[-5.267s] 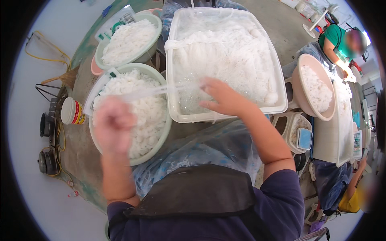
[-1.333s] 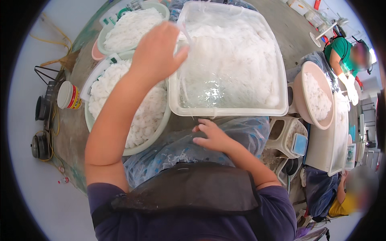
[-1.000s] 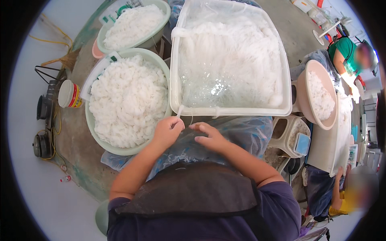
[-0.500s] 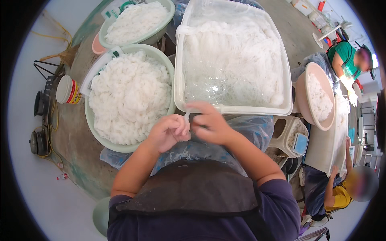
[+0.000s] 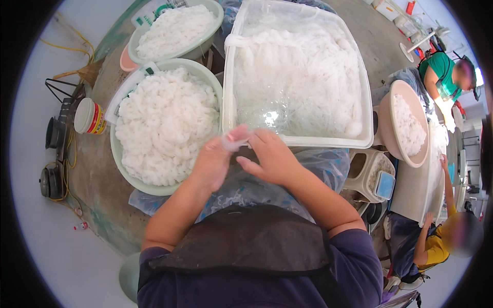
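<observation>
My left hand (image 5: 213,161) is raised before the near rim of a white rectangular tub (image 5: 303,140), its fingertips blurred. A small, translucent white tuft of fibre (image 5: 232,144) lies across those fingers, and I hold it there. Close on the right, my right hand (image 5: 272,160) reaches its fingertips to the tuft's edge, with the thumb stretched apart. Behind both hands, the tub holds water and a broad mass of wet white fibre (image 5: 308,77). Left of my left hand, a pale green basin (image 5: 117,154) is heaped with white fibre clumps (image 5: 164,128).
Another green basin (image 5: 218,25) with white fibre stands far left. A white bucket (image 5: 86,115) sits beyond the left basin. At right are a stool (image 5: 359,179) and a pink basin (image 5: 395,120). Two people work there, in green (image 5: 441,66) and yellow (image 5: 436,251).
My left fingers have lifted and spread the white tuft, which hung as a narrow strip between my hands before. My right hand's fingers have come over toward the left fingertips, thumb lower.
</observation>
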`<state>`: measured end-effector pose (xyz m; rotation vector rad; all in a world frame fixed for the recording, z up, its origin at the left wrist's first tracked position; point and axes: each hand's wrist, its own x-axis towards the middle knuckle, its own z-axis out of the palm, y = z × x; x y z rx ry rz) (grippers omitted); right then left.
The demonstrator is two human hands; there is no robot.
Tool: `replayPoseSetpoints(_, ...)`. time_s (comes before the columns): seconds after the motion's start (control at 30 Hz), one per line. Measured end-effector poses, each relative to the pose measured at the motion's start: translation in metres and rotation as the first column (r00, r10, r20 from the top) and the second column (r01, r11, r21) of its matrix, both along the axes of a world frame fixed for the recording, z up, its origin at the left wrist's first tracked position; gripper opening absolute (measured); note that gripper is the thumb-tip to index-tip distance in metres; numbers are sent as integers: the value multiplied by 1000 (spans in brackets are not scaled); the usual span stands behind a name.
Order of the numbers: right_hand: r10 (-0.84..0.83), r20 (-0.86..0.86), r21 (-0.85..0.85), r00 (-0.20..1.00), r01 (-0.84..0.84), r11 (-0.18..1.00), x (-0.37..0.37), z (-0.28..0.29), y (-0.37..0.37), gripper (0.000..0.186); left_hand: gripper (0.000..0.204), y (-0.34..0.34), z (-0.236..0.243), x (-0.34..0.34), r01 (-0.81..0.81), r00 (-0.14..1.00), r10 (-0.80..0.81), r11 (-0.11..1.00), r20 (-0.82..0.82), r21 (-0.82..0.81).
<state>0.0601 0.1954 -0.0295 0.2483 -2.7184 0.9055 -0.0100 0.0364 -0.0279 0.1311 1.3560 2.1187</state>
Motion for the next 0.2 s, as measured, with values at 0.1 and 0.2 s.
replayPoseSetpoints(0.1, 60, -153, -147, 986, -83, 986, -11, -23, -4, 24, 39, 4, 7, 9, 167, 971, -175, 984, -163, -59)
replayPoseSetpoints(0.2, 467, 262, -792, 844, -89, 604, -9, -11, 0, 35, 44, -13, 9, -20, 276, 939, -287, 958, -190, -80)
